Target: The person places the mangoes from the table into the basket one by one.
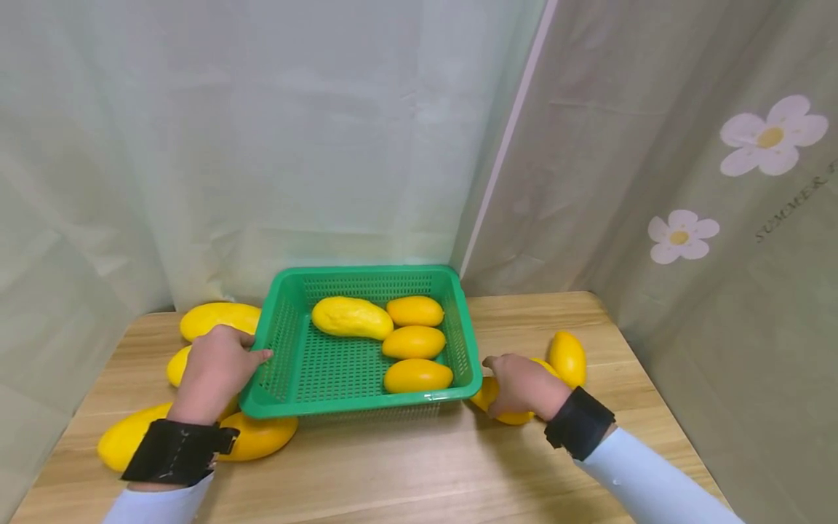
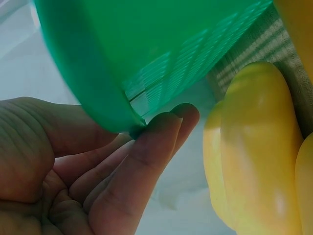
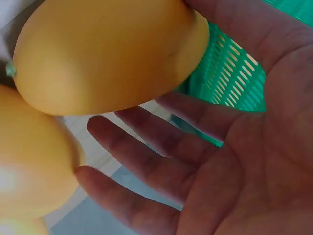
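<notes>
My left hand point(image 1: 219, 367) pinches the left rim of a green perforated basket point(image 1: 366, 402) between thumb and fingers; the left wrist view shows the rim point(image 2: 105, 110) in that pinch. In the basket lie a long, bumpy yellow fruit point(image 1: 351, 318) and three mangoes point(image 1: 417, 376) along the right side. To the right of the basket, my right hand point(image 1: 524, 386) reaches over a mango point(image 1: 486, 397) on the table. Up close, that mango point(image 3: 107, 54) sits between my thumb and spread, fairly straight fingers point(image 3: 142, 152). Its neighbour mango point(image 3: 34, 152) lies by my outer fingertip.
Several large yellow fruits lie on the wooden table point(image 1: 393, 466) left of the basket, among them one at the back point(image 1: 219, 318) and one near my left wrist point(image 1: 262, 437). Another mango point(image 1: 567, 358) stands farther right. Pale curtains point(image 1: 327, 145) hang behind the table.
</notes>
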`<state>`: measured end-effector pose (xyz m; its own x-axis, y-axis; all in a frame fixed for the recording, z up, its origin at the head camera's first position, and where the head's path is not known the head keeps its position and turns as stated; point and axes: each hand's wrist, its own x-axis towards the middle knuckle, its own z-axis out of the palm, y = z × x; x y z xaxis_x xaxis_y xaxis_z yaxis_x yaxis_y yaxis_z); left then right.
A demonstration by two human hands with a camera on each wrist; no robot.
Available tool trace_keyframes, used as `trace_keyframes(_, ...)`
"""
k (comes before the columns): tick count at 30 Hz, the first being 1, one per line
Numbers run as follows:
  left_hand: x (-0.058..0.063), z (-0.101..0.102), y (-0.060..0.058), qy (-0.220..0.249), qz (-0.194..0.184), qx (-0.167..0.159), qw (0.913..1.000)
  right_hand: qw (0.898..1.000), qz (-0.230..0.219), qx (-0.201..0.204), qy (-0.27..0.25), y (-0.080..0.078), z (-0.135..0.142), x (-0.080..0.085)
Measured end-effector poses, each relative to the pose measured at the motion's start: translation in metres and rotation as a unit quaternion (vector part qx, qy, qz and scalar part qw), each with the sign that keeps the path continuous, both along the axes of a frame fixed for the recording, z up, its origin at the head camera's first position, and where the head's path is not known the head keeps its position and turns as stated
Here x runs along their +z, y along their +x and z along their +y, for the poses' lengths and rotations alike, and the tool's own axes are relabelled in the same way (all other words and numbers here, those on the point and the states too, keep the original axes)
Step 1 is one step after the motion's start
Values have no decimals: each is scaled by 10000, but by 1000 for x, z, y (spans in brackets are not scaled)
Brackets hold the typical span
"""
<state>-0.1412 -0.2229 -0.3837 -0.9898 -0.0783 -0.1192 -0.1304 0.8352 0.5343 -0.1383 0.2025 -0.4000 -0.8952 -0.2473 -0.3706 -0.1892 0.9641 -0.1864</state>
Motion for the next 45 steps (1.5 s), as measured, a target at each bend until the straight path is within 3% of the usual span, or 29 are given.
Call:
trace_keyframes(13,-2,0,-1,37,-20,6,10000,9999,103,42,-2,6,-3,-9)
trace_keyframes(24,-3,0,-1,66,1,14,10000,9997,235,-39,-28,-1,1,-13)
trace_keyframes(38,-4,-1,0,66,54,2,10000,9950,590,-671,-454,-24,9,8)
trace_keyframes(45,-3,-2,0,33,52,-16,10000,9840,1077,-1034,-972,-34,7,24)
